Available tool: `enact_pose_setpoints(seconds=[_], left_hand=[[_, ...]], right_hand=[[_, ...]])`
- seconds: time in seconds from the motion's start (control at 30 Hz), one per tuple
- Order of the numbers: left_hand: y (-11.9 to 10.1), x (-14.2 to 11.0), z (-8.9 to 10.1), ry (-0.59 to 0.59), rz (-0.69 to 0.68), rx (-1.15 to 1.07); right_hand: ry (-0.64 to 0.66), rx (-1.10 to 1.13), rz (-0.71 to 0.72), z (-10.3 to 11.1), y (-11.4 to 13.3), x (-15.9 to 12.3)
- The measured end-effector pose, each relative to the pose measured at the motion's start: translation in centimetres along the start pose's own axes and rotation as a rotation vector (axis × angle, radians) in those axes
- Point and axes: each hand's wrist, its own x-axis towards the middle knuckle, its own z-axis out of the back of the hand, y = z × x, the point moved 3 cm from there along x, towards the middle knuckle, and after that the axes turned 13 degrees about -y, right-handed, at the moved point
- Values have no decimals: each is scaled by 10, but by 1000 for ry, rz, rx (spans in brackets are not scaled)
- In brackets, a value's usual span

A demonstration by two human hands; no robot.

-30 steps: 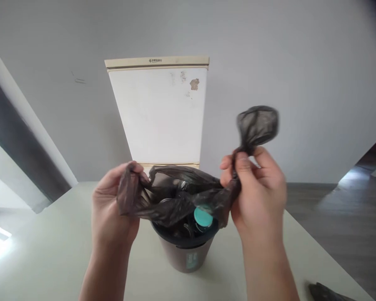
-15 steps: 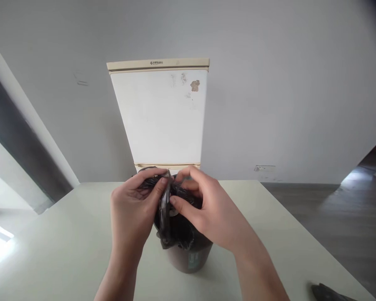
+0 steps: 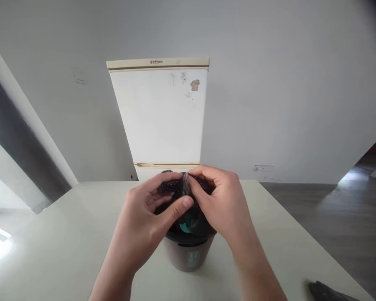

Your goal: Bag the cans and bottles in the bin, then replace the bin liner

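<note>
A black plastic bag (image 3: 186, 184) is bunched up between my hands, above a trash bin (image 3: 181, 255) standing on the table. The bin has a grey-brown body, a dark rim and a teal label on its front. My right hand (image 3: 224, 200) pinches a gathered strip of the bag between thumb and fingers. My left hand (image 3: 153, 209) curls around the bag's left side, its fingertips on the plastic and its thumb stretched across in front. A teal patch shows within the bin's dark opening. Much of the opening is hidden behind my hands.
The pale table (image 3: 81, 246) reaches toward a white refrigerator (image 3: 163, 117) against the grey wall. Another piece of dark plastic (image 3: 327, 291) lies at the table's near right edge. Grey floor (image 3: 307, 209) shows to the right.
Both hands have shifted right with the bunched bag. The loose strip that hung over the bin's front is no longer there, and the front rim now shows. My left thumb has moved lower.
</note>
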Motion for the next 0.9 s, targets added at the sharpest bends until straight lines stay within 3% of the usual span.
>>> enact_pose_setpoints(seconds=[0.17, 0.27, 0.33, 0.43, 0.5, 0.57, 0.7, 0.8, 0.9], left_hand=[[-2, -3, 0, -280, -116, 135], [3, -2, 0, -340, -176, 184], [6, 0, -2, -292, -247, 225], [7, 3, -8, -82, -311, 269], [8, 3, -10, 65, -250, 275], [9, 3, -9, 137, -144, 243], [8, 3, -7, 143, -13, 132], [8, 3, -7, 151, -7, 105], [8, 3, -8, 158, -20, 118]], right_hand=[[198, 103, -125, 4, 3, -1], [295, 144, -176, 11, 5, -2], [284, 132, -155, 14, 6, -2], [248, 86, -56, 16, 4, -1], [224, 40, 48, 16, 2, -1], [191, -29, 134, 17, 1, -1], [206, -113, 175, 18, 4, -2], [280, -131, 190, 15, 5, -3], [266, -202, 261, 12, 3, -3]])
